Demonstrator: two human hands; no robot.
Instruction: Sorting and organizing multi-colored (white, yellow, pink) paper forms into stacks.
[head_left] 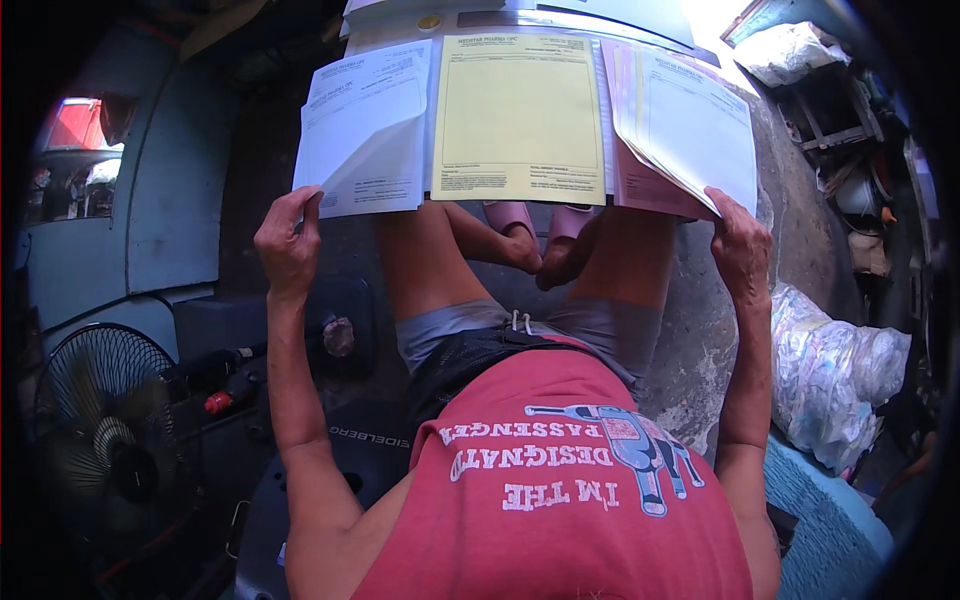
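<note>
At the left stack of white printed forms (370, 110), my left hand (288, 240) is closed, thumb and fingers pinching the near-left corner of a sheet. That sheet's lower edge lifts in a curl. My right hand (740, 245) pinches the near-right corner of a white form (705, 120) on the right stack. Under it, yellowish and pink sheets (640, 178) fan out, their left edges bent up. Between the two stacks lies a yellow form (520, 120), flat and untouched by either hand.
More paper stacks (600, 12) and a small round yellowish thing (428, 22) sit farther back. A fan (105, 430) stands at lower left beside dark machine parts. Clear plastic bundles (830, 370) lie on the right. My knees and pink slippers are below the table edge.
</note>
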